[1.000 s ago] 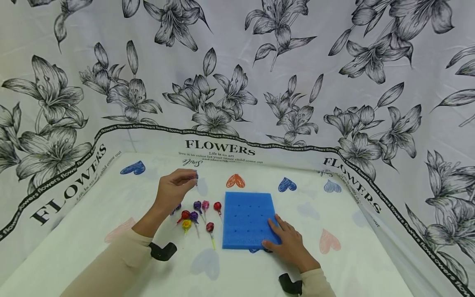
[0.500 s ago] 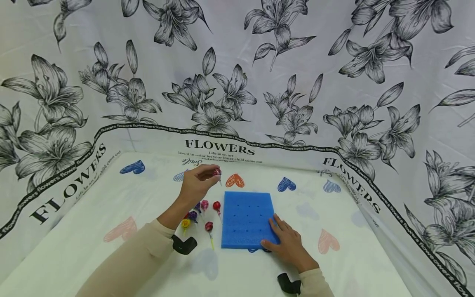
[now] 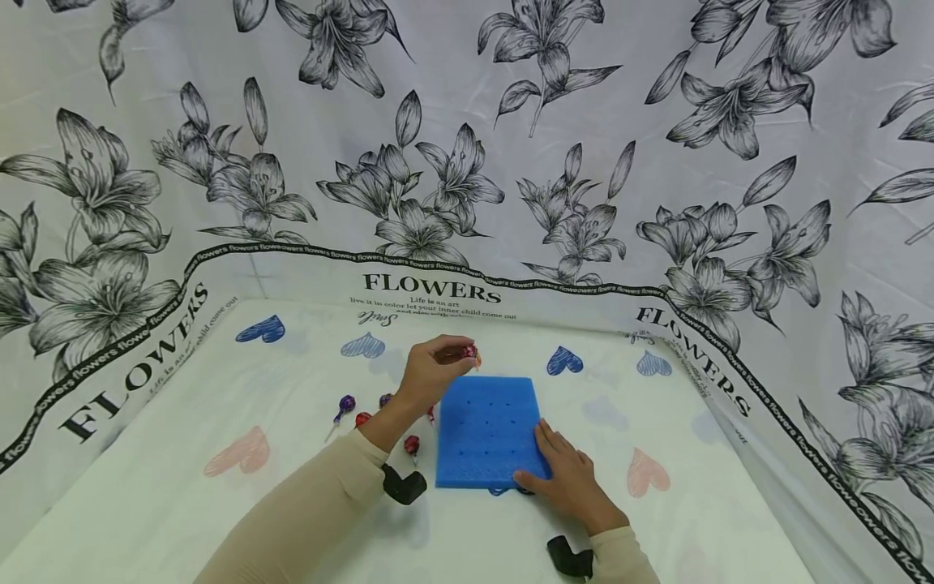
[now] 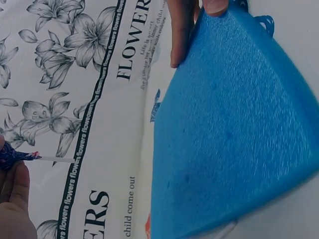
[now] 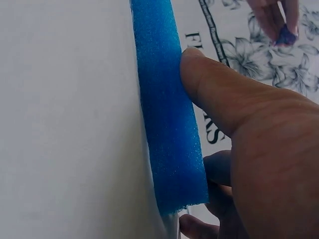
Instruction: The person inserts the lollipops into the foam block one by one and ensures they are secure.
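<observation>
lollipop (image 4: 15,155): held in the left hand (image 3: 430,371), pinched between thumb and fingers by its wrapped head, white stick sticking out free. wrapper reads dark blue with pink in the left wrist view (redder in the head view). position: in the air, near the far edge of the blue foam block (image 3: 487,472) and apart from it; exact height cannot be told.

foam block: lies flat on the cloth, serves as holder. top face carries small dark holes (image 3: 486,422), three rows of three in the head view.

right hand (image 3: 572,472): fingers spread, thumb apart from them, resting on the block's right side near the close corner; the right wrist view shows the thumb against the foam's edge.

left of the block, loose on the cloth: a purple lollipop (image 3: 347,403), a red lollipop (image 3: 363,418) and a dark red lollipop (image 3: 412,445); others partly hidden behind the left forearm, count uncertain.

further out: white tablecloth (image 3: 496,539) printed with hearts, including a pink heart (image 3: 648,472); behind it, a white backdrop (image 3: 467,65) with black-line lilies and "flowers" lettering.
</observation>
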Action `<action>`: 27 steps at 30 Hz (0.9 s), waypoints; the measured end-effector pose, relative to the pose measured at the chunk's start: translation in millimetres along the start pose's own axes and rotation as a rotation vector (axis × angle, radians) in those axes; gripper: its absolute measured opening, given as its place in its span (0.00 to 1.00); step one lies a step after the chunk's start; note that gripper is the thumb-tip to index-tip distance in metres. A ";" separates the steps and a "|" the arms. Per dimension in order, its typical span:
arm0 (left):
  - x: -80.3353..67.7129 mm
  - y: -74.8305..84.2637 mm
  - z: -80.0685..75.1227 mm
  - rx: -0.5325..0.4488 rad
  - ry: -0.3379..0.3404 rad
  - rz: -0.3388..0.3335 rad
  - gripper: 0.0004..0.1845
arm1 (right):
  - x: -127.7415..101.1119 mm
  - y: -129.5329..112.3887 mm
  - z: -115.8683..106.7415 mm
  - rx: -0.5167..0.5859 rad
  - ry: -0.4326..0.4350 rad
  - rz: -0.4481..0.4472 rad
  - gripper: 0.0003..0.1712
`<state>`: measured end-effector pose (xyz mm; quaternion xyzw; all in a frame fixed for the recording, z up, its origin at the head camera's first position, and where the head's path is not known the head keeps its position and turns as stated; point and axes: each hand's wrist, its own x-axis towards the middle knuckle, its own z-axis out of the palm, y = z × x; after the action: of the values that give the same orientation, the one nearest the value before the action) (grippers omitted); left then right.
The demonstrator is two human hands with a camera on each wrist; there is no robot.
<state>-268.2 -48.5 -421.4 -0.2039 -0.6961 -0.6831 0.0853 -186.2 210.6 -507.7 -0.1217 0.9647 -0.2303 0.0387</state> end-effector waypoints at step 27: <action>1.6 -59.8 58.9 0.088 -0.006 -0.140 0.16 | 1.6 2.4 0.5 0.018 0.000 -0.002 0.55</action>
<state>-284.1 10.8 -478.6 -0.1531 -0.7383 -0.6553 0.0442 -188.2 212.0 -509.3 -0.1224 0.9624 -0.2391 0.0394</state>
